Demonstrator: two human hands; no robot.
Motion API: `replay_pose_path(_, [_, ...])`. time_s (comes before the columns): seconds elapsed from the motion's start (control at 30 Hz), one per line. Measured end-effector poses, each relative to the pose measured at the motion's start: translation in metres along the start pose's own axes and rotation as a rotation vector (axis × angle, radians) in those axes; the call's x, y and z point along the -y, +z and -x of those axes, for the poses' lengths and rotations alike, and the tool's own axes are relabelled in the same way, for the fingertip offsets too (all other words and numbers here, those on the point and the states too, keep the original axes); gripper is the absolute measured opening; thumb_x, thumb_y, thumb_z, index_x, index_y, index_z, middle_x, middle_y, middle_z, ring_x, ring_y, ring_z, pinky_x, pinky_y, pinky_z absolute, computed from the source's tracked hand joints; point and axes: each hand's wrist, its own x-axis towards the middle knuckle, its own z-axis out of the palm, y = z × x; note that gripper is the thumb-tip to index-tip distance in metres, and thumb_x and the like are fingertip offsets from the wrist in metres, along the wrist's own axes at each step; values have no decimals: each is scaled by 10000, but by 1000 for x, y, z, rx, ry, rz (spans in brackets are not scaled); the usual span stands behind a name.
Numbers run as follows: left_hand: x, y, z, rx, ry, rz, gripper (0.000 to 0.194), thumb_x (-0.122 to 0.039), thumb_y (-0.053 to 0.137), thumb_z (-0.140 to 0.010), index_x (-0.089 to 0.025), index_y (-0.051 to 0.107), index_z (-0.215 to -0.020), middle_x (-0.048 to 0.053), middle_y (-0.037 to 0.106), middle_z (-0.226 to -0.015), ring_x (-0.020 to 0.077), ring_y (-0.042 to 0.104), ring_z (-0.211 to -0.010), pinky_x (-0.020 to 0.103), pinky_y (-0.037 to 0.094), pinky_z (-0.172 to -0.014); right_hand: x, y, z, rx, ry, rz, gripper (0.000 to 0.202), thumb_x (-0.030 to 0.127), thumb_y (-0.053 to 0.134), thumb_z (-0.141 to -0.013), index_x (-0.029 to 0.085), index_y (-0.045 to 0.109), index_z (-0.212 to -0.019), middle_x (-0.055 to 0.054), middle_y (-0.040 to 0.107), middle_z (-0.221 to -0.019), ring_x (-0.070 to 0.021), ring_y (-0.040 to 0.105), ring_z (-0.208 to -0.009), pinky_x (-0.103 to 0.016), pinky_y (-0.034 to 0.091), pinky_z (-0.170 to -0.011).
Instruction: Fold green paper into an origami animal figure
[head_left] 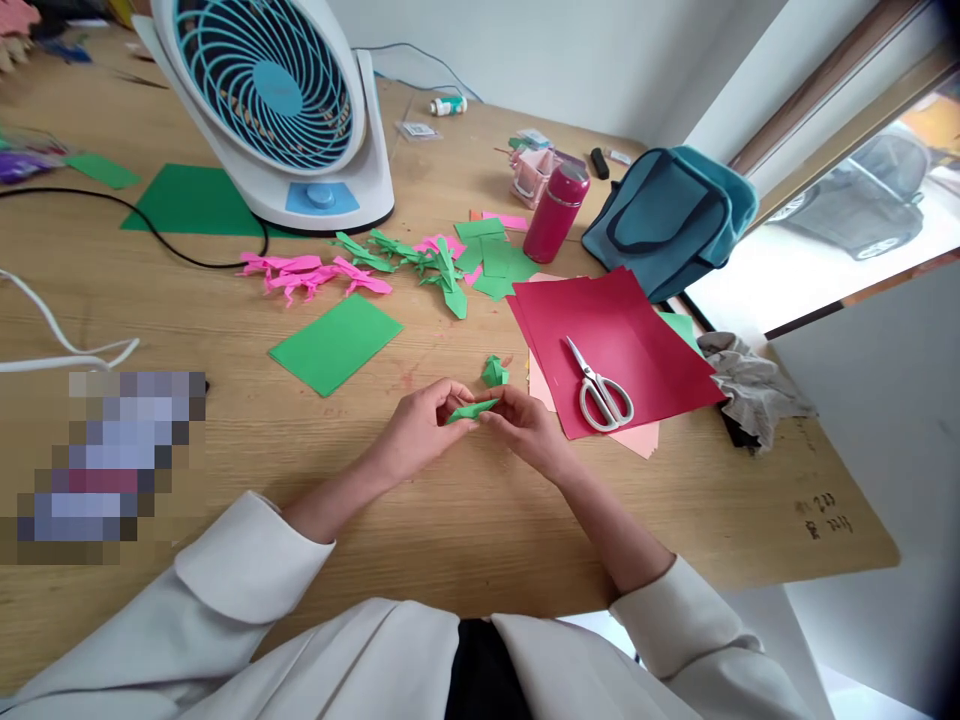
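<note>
Between my two hands is a small folded piece of green paper (471, 411), held just above the wooden table. My left hand (420, 425) pinches its left end, and the fingers of my right hand (525, 425) close on its right end. Just beyond my fingertips sits another small green folded paper piece (495, 371). To the right lie red paper sheets (660, 370) with white-handled scissors (600, 390) on top. A stack of green paper (336, 343) rests to the left, beyond my left hand.
Pink folded paper figures (315, 275) and green ones (446, 280) lie farther back. Behind them stands a white fan (367, 190), its black cable crossing the table. A red bottle (556, 212) and a teal bag (667, 220) stand at the back right. A pixelated patch covers the left side.
</note>
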Motion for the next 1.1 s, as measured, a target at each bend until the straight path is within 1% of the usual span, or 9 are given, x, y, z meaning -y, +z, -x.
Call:
replay_pose_path(0.1, [8, 6, -3, -52, -4, 158, 220, -351, 685, -780, -186, 600, -898, -5, 637, -783, 131, 571, -671, 247, 441, -624, -2, 8, -9, -69, -26, -153, 316, 489, 745, -781, 223, 590, -848, 6, 595, -747, -151, 560, -717, -285, 459, -662])
replay_pose_path(0.17, [13, 11, -2, -97, 3, 185, 235, -359, 697, -771, -187, 580, -880, -10, 628, -764, 124, 558, -656, 240, 437, -613, -6, 13, -10, -94, -14, -218, 344, 496, 774, -751, 221, 570, -789, 15, 580, -725, -139, 542, -694, -275, 453, -655])
replay_pose_path(0.27, [18, 16, 0, -143, 28, 180, 249, -359, 709, -767, -192, 568, -887, -10, 629, -769, 123, 558, -663, 233, 435, -613, -11, 14, -9, -85, 29, -286, 360, 484, 797, -734, 215, 560, -762, 24, 579, -706, -126, 539, -669, -264, 452, -643])
replay_pose_path(0.37, [19, 16, 1, -128, 49, 170, 239, -354, 703, -778, -194, 577, -903, -9, 631, -769, 125, 556, -675, 231, 433, -620, -13, 11, -7, -77, 65, -308, 379, 481, 822, -705, 215, 556, -749, 28, 601, -686, -118, 544, -633, -256, 461, -615])
replay_pose_path(0.47, [15, 13, 2, -86, 53, 129, 203, -343, 688, -796, -186, 596, -886, -14, 616, -748, 114, 515, -646, 225, 403, -598, -13, 10, -7, -101, 66, -296, 394, 481, 844, -675, 214, 558, -721, 25, 620, -674, -115, 553, -613, -249, 473, -587])
replay_pose_path(0.63, [9, 10, 3, -66, 48, 36, 244, -373, 680, -809, -174, 564, -729, -55, 467, -617, 86, 378, -565, 214, 305, -531, -12, 13, -7, -160, 82, -318, 402, 483, 863, -632, 214, 574, -710, 26, 628, -668, -108, 548, -587, -247, 482, -561])
replay_pose_path(0.7, [9, 10, 3, -67, 49, 46, 258, -388, 670, -817, -172, 561, -728, -56, 451, -620, 85, 375, -569, 213, 303, -534, -10, 13, -7, -164, 87, -345, 405, 474, 876, -612, 213, 582, -708, 35, 617, -654, -100, 537, -575, -244, 480, -563])
replay_pose_path(0.93, [12, 11, 3, -28, 53, 62, 258, -393, 663, -815, -169, 566, -733, -50, 457, -629, 91, 388, -581, 215, 315, -539, -5, 8, -7, -73, 90, -397, 401, 428, 906, -586, 206, 586, -684, 53, 600, -625, -83, 505, -554, -228, 450, -558])
replay_pose_path(1.1, [13, 12, 3, -37, 84, 38, 238, -361, 655, -822, -172, 550, -722, -53, 468, -626, 85, 380, -566, 212, 311, -530, -4, 10, -5, -102, 88, -393, 392, 426, 903, -590, 197, 597, -676, 42, 611, -627, -84, 515, -556, -232, 447, -565])
